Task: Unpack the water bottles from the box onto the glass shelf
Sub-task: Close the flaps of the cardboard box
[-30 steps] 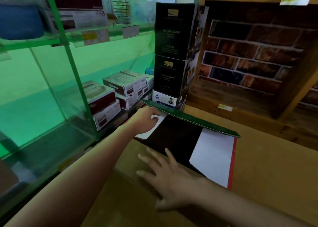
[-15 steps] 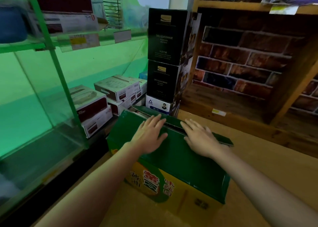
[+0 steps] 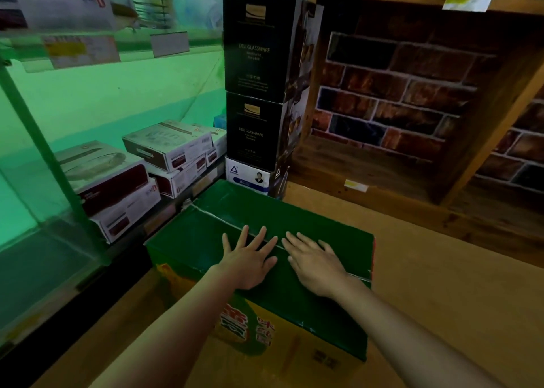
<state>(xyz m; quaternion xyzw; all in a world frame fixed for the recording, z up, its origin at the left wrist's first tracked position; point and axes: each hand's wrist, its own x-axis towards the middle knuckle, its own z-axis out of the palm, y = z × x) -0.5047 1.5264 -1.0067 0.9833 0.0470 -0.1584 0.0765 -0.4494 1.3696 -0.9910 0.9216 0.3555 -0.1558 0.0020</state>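
Note:
A green and yellow cardboard box (image 3: 206, 240) stands on the floor below me, its two top flaps lying flat and meeting at a seam. My left hand (image 3: 250, 259) rests flat on the near flap with fingers spread, fingertips on the seam. My right hand (image 3: 315, 262) lies flat beside it, also with straight fingers across the seam. No water bottle shows; the inside of the box is hidden. The glass shelf (image 3: 50, 249) with a green frame is at the left, its lower pane bare near me.
White and red product boxes (image 3: 117, 187) are stacked on the glass shelf's far end. A tall stack of black glassware cartons (image 3: 256, 93) stands just behind the box. A wooden shelf unit with brick backing (image 3: 412, 108) fills the right. Tan floor (image 3: 441, 284) spreads right.
The box flaps were open a second ago, with the dark inside showing. Both hands have pushed them down flat, and my view has pulled back from the box.

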